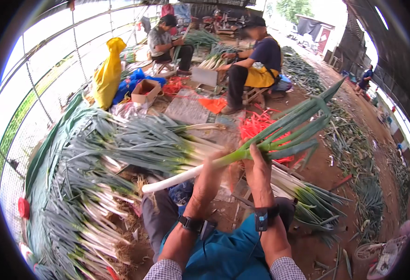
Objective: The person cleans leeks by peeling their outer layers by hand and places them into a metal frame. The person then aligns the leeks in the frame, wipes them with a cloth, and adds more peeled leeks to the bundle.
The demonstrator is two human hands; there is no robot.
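A long green onion [191, 172] with a white stalk lies across both my hands, its roots at the lower left and its green leaves at the upper right. My left hand [213, 171] is around the white stalk, slightly blurred. My right hand [259, 161] grips it where the leaves begin to spread. To the left lie large piles of green onions [96, 224] with their roots on. More onions [156, 140] lie in a row beyond my left hand, most with pale ends to the right. Another bundle of onions [306, 192] rests to the right of my right wrist.
Red plastic strips [257, 124] lie beyond my hands. A cardboard box [146, 91] and a yellow sack [108, 75] stand at the back left. Two people sit ahead handling onions; another person is far right. Leaf scraps [351, 150] cover the ground at right.
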